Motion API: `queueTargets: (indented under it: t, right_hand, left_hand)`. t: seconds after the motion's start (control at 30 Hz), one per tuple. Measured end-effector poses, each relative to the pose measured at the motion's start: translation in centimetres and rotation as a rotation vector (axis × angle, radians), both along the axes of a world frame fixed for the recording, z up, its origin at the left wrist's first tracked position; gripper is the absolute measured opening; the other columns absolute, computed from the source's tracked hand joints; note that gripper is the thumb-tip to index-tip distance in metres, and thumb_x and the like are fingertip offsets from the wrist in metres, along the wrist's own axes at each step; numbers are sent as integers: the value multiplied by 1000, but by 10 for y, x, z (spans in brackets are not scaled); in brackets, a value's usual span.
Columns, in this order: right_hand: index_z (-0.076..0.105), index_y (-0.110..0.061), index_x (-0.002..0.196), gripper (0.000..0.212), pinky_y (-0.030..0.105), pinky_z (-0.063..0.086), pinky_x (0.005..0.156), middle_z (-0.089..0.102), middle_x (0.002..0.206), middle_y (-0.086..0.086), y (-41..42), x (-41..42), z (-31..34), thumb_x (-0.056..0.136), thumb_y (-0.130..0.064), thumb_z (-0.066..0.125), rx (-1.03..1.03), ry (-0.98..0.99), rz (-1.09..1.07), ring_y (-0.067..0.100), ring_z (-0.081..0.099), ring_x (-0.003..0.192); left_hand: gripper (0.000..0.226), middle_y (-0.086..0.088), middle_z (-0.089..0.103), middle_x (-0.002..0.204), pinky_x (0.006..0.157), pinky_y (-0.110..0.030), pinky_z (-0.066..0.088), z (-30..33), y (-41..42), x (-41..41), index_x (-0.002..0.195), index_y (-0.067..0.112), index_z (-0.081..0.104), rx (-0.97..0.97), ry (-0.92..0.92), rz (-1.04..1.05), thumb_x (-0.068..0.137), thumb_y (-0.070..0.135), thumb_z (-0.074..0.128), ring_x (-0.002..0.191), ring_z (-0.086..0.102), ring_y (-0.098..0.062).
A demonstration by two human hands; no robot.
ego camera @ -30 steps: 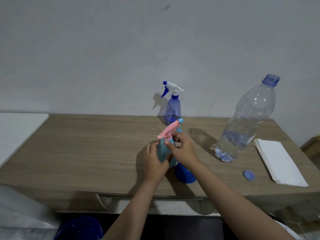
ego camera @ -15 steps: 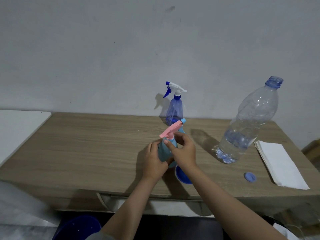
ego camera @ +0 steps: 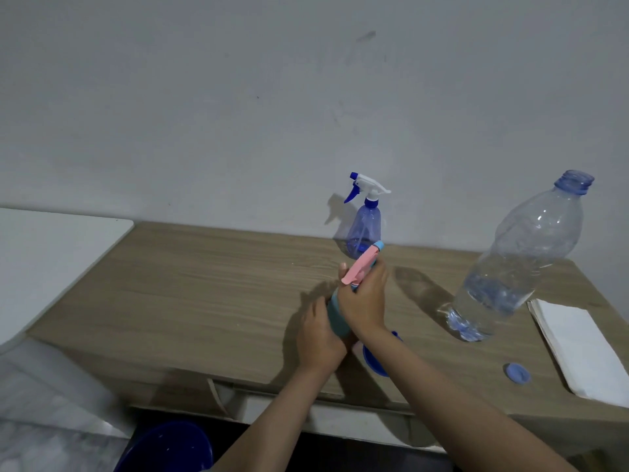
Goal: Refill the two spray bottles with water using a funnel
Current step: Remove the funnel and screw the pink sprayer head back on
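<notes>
Change: right hand (ego camera: 366,298) now sits higher on the teal bottle (ego camera: 337,316), wrapped over the collar under the pink sprayer (ego camera: 361,267); 1 s ago its fingers only pinched the neck. Sprayer nozzle has swung toward upper right of frame.
Left hand (ego camera: 318,332): clamped round the bottle body, frame centre, holding it on the desk (ego camera: 204,291). Grip unchanged.
Right hand: closed on the sprayer collar, fingers curled.
Meaning: prob. a twist in progress, either unscrewing or tightening; can't tell which from here. Water level in teal bottle not visible, it's opaque.
Funnel (ego camera: 374,361): blue, lying on desk just below/right of the hands, half hidden by right forearm. Not in any bottle.
2nd spray bottle (ego camera: 364,229): blue, sprayer on, upright at wall, centre frame, just behind the hands.
Water bottle (ego camera: 517,264): right of frame, open, roughly a third full. Its cap (ego camera: 516,372) lies on desk lower right, near folded cloth (ego camera: 578,349).
Task status: funnel idle, no pouring under way.
</notes>
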State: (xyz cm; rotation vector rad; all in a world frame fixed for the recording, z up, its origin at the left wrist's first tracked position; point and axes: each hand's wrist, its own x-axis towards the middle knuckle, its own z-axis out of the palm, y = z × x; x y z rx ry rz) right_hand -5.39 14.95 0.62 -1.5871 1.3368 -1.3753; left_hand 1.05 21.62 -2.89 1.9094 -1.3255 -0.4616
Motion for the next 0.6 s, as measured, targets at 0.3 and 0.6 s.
queueTargets:
  t: [0.3, 0.6]
  right_hand:
    - [46, -6, 69, 29, 27, 33, 55, 44, 60, 3, -9, 11, 36, 91, -22, 56, 71, 162, 260, 14, 41, 57]
    - [67, -4, 103, 27, 33, 41, 71, 63, 95, 19, 32, 35, 6, 89, -21, 51, 477, 529, 527, 26, 57, 82]
  left_hand:
    - [62, 3, 54, 118, 89, 3, 28, -4, 52, 44, 125, 14, 52, -311, 80, 37, 74, 43, 74, 106, 45, 5]
    - [80, -30, 43, 137, 104, -55, 35, -43, 93, 134, 134, -3, 42, 87, -375, 357, 83, 57, 38, 127, 42, -44]
